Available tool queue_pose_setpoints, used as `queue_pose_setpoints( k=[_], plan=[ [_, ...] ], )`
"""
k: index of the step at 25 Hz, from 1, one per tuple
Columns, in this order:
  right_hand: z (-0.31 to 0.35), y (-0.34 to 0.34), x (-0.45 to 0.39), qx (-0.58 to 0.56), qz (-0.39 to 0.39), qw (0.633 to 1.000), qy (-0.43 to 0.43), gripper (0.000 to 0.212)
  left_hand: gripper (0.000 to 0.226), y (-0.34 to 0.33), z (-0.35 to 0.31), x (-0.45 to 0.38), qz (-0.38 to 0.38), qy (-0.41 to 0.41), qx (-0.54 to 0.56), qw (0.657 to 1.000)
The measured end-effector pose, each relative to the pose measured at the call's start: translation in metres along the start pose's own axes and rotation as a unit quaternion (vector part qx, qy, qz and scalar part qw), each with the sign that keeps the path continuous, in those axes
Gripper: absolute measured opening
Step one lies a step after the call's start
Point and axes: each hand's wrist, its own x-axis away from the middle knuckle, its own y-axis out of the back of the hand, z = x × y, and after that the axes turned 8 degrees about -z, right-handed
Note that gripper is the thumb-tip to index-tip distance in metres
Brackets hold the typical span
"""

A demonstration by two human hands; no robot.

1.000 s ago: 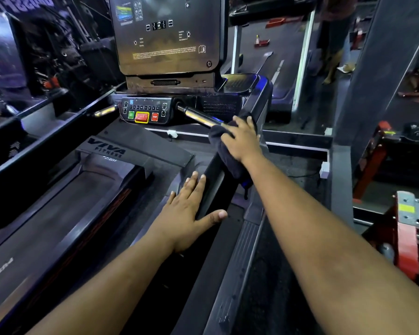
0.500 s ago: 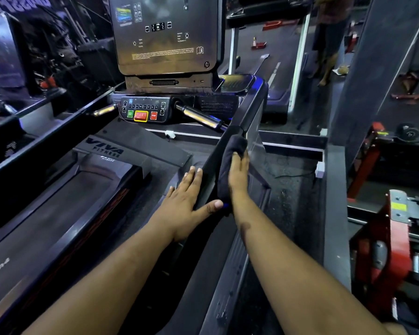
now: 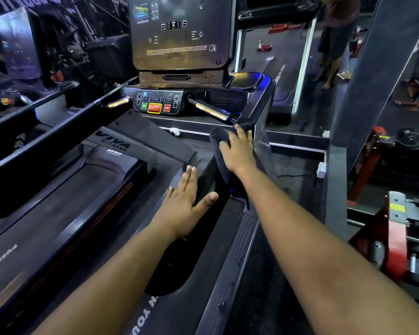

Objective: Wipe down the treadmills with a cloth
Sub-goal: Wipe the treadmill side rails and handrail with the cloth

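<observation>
Right hand [image 3: 237,151]: at 1 o'clock, fingers curled, gripping dark folded cloth [image 3: 219,151] against black treadmill side rail [image 3: 259,110].
Left hand [image 3: 186,201]: centre, fingers spread flat on the rail.

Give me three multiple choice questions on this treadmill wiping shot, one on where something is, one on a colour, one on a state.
1. Where is the dark cloth?
A. On the right side rail
B. On the running belt
C. On the floor

2. What colour is the widest button on the control panel?
A. Blue
B. Red with a yellow border
C. White

3. How is the left hand?
A. Gripping the cloth
B. Clenched in a fist
C. Flat, fingers straight, beside the rail

Answers: 1 A, the right hand presses it against the rail. 2 B, red inside a yellow frame. 3 C, its palm lies down and holds nothing.
</observation>
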Motion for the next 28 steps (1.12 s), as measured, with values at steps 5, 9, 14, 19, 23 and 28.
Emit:
queue_pose_setpoints(
  k=[5, 9, 14, 19, 23, 28],
  plan=[
    [0.028, -0.018, 0.203, -0.109, 0.021, 0.983, 0.145, 0.057, 0.127, 0.013, 0.022, 0.075, -0.015, 0.02, 0.08, 0.996],
    [0.035, -0.01, 0.138, -0.002, 0.02, 0.987, 0.158, 0.058, 0.128, 0.014, 0.031, 0.106, -0.055, 0.023, 0.136, 0.989],
    [0.061, -0.026, 0.191, -0.048, -0.03, 0.996, 0.067, 0.053, 0.122, 0.009, 0.035, 0.117, -0.15, -0.002, 0.211, 0.966],
    [0.071, -0.052, 0.327, -0.257, -0.053, 0.964, 0.033, 0.062, 0.103, 0.006, 0.039, 0.121, -0.164, 0.021, 0.334, 0.928],
    [0.05, -0.061, 0.273, -0.331, -0.075, 0.934, -0.108, 0.066, 0.089, 0.008, 0.039, 0.11, -0.112, -0.015, 0.236, 0.965],
    [0.069, -0.055, 0.268, -0.362, -0.085, 0.907, -0.196, 0.075, 0.098, 0.01, 0.038, 0.103, -0.032, -0.055, 0.15, 0.987]
  ],
)
